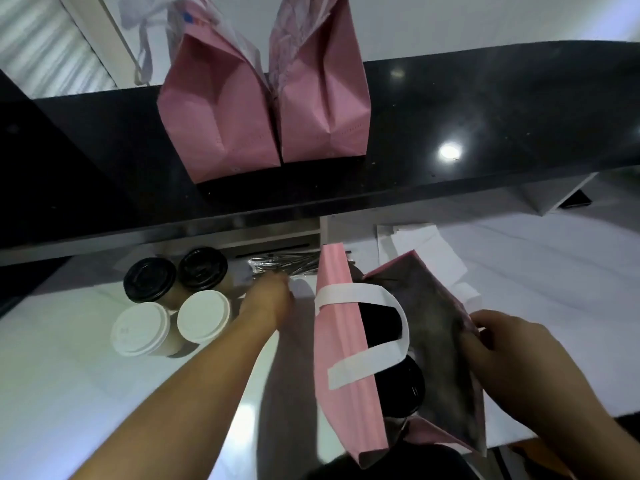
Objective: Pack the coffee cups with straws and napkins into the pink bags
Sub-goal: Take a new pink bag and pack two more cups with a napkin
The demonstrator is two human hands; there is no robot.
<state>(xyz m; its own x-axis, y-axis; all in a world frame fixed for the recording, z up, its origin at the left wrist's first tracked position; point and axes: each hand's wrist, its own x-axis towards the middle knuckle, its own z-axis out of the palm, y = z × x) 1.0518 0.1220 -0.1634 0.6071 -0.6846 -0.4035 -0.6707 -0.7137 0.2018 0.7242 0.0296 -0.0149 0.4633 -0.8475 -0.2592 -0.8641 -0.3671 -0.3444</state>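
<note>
Grip status, left hand (268, 299): extended forward over the white worktop (62, 375), fingertips at the near edge of a bundle of wrapped straws (287, 265); the fingers point away from me, so I cannot tell whether they are apart or closed on a straw.

Left of that hand stand four coffee cups in a tight square. The two black-lidded cups (150, 279) sit at the back, side by side. The two white-lidded cups (140, 329) sit in front of them, nearer to me. All four are upright and lidded, outside any bag.

On the raised black counter ledge (485, 109) behind the worktop, two pink bags (221, 109) stand upright, touching each other along one side.

Centre right, an open pink bag (337, 355) stands on the worktop near its front edge, its white handle (363, 327) looped across the mouth. Dark cup lids (412, 382) show inside it.

Grip status, right hand (509, 344): clamped on the right rim of the open bag, thumb and fingers pinching the paper and holding the mouth wide.

Behind the bag and the right hand, white napkins (433, 247) lie flat on the worktop.
</note>
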